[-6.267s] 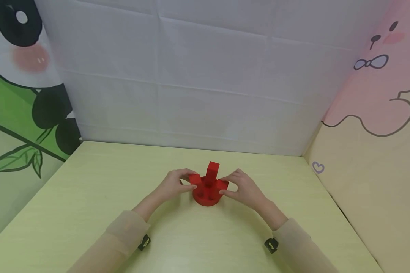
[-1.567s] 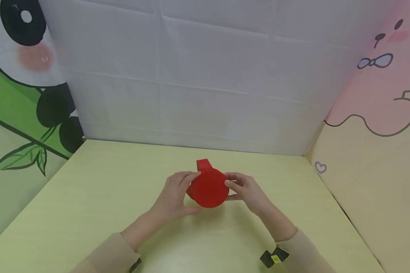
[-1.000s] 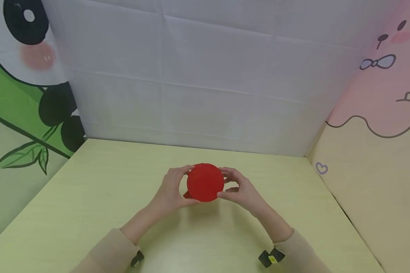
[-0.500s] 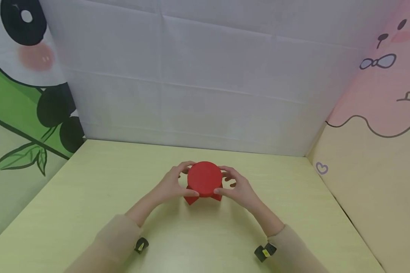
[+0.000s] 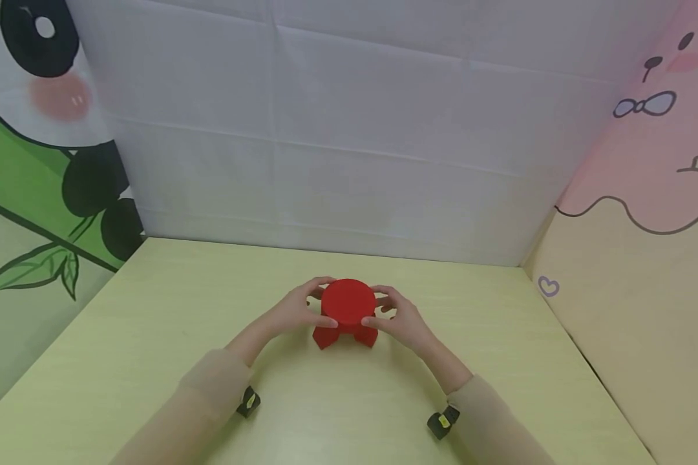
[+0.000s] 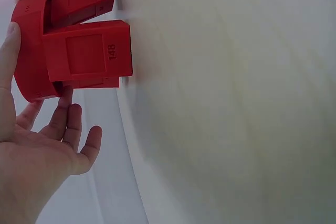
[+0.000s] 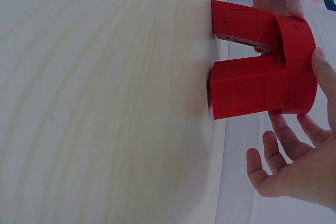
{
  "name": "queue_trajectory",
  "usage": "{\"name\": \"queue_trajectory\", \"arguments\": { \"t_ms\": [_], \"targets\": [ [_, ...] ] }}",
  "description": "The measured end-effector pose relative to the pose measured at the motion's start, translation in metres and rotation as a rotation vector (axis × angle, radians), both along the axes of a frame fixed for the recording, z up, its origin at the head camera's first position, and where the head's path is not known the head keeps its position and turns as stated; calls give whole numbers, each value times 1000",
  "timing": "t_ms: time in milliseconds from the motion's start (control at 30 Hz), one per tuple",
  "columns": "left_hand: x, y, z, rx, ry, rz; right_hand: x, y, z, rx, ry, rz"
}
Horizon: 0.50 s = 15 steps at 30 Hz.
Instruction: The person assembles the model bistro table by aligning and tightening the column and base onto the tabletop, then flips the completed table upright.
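A small red toy stool [image 5: 349, 301] stands upright in the head view, its round seat on top and its thick legs [image 5: 326, 337] on the table. My left hand [image 5: 293, 311] grips the seat's left side, thumb on the front rim and fingers behind. On the opposite side my right hand [image 5: 406, 323] holds the rim the same way. In the left wrist view a leg [image 6: 89, 51] marked 148 shows, its foot right at the tabletop. Another leg [image 7: 249, 87], marked 152, appears in the right wrist view. The far part of the stool is hidden behind the seat.
The pale wooden table [image 5: 349, 407] lies under both forearms. A white cloth wall [image 5: 360, 148] closes off the back. Printed panels stand at the sides, a green one [image 5: 29, 194] on the left and a pink and cream one [image 5: 634, 194] on the right.
Earlier the stool lay seat-down with its legs pointing up. Both hands have lifted it, flipped it over and lowered it, so the legs now point down onto the table.
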<state>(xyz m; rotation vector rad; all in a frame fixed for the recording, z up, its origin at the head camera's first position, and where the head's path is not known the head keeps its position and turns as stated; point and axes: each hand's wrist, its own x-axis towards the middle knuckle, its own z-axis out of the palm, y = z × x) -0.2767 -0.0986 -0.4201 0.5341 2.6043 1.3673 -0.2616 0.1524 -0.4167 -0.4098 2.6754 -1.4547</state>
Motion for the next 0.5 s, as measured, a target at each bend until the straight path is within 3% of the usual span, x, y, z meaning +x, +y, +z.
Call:
{"name": "queue_trajectory", "arguments": {
  "t_ms": [333,500],
  "targets": [
    [-6,-1,-5,22,-57,-37,-3,0,-4,-6,-66,-1],
    [1,-3,3,-18,-3,-40,-1,7,4,20,-47,20]
  ]
}}
